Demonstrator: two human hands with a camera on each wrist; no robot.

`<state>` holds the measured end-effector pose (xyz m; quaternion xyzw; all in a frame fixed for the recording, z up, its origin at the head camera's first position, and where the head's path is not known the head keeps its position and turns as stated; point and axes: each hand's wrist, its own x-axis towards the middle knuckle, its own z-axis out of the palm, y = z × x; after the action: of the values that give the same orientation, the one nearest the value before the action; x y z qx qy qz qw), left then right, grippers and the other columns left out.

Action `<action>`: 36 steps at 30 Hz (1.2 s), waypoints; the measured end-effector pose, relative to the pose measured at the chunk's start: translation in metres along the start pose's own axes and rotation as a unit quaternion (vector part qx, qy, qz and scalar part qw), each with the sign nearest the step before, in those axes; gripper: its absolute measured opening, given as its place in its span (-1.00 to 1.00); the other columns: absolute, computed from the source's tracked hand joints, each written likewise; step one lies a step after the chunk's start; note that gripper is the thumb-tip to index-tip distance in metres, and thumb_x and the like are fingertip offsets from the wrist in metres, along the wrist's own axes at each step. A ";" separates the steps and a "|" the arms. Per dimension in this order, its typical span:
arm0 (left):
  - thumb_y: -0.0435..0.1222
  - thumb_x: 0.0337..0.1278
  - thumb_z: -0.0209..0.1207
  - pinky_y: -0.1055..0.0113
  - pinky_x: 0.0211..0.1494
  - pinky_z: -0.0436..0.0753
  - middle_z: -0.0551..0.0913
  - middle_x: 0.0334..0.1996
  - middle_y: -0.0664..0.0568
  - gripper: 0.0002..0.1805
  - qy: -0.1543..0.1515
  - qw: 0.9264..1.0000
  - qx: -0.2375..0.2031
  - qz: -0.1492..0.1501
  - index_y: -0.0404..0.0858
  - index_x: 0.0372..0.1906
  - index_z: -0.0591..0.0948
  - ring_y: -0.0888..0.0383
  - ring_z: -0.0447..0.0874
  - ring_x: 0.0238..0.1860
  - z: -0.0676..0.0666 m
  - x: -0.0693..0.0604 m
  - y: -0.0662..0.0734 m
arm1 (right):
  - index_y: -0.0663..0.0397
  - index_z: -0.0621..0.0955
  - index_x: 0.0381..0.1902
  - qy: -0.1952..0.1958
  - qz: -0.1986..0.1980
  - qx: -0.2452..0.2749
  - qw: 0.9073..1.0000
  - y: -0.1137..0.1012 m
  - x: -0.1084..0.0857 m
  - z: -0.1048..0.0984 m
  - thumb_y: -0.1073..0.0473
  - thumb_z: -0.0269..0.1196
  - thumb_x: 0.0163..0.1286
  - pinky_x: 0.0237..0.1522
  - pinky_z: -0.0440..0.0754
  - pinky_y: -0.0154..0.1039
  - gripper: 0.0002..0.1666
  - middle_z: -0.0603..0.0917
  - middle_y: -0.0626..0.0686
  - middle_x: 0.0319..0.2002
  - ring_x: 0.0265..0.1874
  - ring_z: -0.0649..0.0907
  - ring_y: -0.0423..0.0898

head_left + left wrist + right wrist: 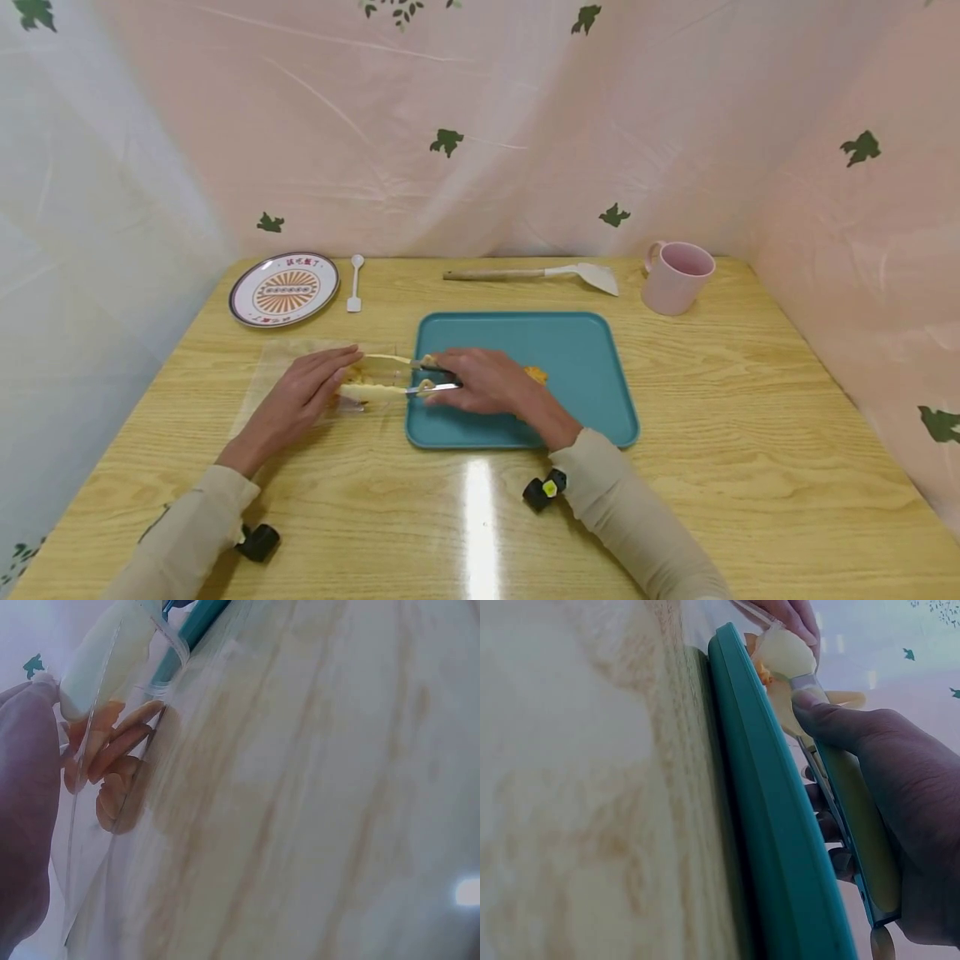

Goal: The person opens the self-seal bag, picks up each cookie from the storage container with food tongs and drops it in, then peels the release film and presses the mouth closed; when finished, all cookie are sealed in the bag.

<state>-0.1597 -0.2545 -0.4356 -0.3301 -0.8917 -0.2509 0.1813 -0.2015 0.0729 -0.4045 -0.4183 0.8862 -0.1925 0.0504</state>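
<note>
My left hand (303, 387) holds a clear plastic bag (258, 379) by its mouth, on the left of the table. Inside the bag lie several orange-brown snack pieces (120, 750), close to the table in the left wrist view. My right hand (483, 382) grips a pair of metal tongs (859, 825) with cream-coloured ends, thumb on one arm and fingers round the other. The tongs' tips are spread and reach left into the bag's mouth. Beneath the right hand is a teal tray (517, 329), with an orange piece (536, 374) partly hidden by the wrist.
At the back left are a patterned plate (285, 287) and a small white spoon (356, 283). A wooden-handled spatula (525, 273) lies behind the tray. A pink mug (675, 279) stands at the back right, before the curtain (517, 183).
</note>
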 end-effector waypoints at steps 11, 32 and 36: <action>-0.45 0.49 0.12 0.17 0.52 0.27 0.57 0.34 -0.17 -0.55 -0.002 1.000 -0.004 -0.005 -0.25 0.39 0.55 -0.23 0.47 0.34 -0.002 0.001 0.002 | 0.07 0.53 0.41 0.005 -0.014 -0.009 1.000 0.000 0.005 0.001 -0.26 0.31 0.46 -0.25 0.60 -0.11 -0.25 0.67 -0.02 -0.01 -0.23 0.61 -0.13; -0.44 0.51 0.10 0.16 0.51 0.26 0.56 0.35 -0.16 -0.56 0.000 1.000 -0.005 -0.001 -0.26 0.40 0.55 -0.23 0.48 0.33 -0.001 0.000 0.000 | 0.10 0.56 0.34 0.014 -0.038 -0.023 0.999 0.002 0.006 0.003 -0.22 0.33 0.46 -0.40 0.51 -0.17 -0.31 0.59 -0.07 -0.20 -0.40 0.53 -0.17; -0.44 0.51 0.10 0.13 0.50 0.28 0.56 0.35 -0.16 -0.56 0.001 1.000 0.000 0.000 -0.26 0.40 0.54 -0.22 0.48 0.33 -0.001 0.000 -0.001 | 0.11 0.55 0.37 0.010 -0.036 -0.027 0.999 0.002 0.006 0.002 -0.22 0.32 0.47 -0.39 0.51 -0.17 -0.29 0.61 -0.06 -0.16 -0.39 0.54 -0.17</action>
<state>-0.1598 -0.2559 -0.4351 -0.3297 -0.8915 -0.2516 0.1823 -0.2065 0.0691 -0.4073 -0.4491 0.8760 -0.1744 0.0232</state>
